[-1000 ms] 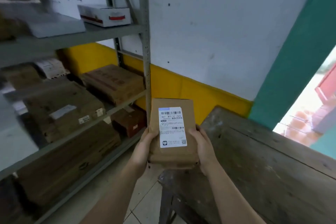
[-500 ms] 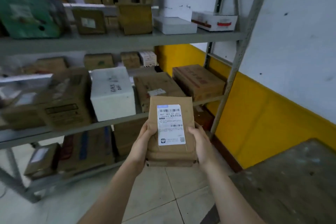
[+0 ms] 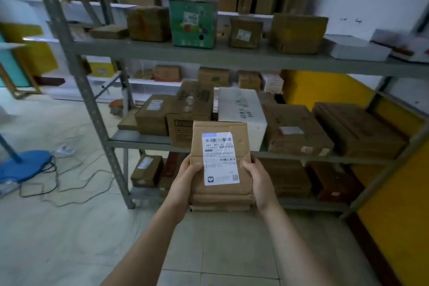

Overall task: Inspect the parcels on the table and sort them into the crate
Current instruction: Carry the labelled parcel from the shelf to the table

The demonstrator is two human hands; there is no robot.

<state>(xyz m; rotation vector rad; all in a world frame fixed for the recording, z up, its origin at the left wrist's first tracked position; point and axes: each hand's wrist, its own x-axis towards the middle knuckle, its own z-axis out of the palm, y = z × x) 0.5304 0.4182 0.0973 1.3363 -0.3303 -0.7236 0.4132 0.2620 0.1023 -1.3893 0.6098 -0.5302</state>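
labelled parcel (image 3: pixel 220 162) gripped by left hand (image 3: pixel 185 175), right hand (image 3: pixel 256 180)

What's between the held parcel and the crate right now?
Cannot say: no crate is in view. The left hand and right hand grip the brown parcel by its sides, label up, in front of the metal shelving. Only open floor lies below it.

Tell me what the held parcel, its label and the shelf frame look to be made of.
Parcel: brown corrugated cardboard, matte, by its creases and layered bottom edge; clear tape seems to gleam near the top. Label: white printed paper, slightly glossy, with barcodes. Shelf frame: grey painted metal, judging by its punched holes. The left hand and right hand hold the parcel by its sides.
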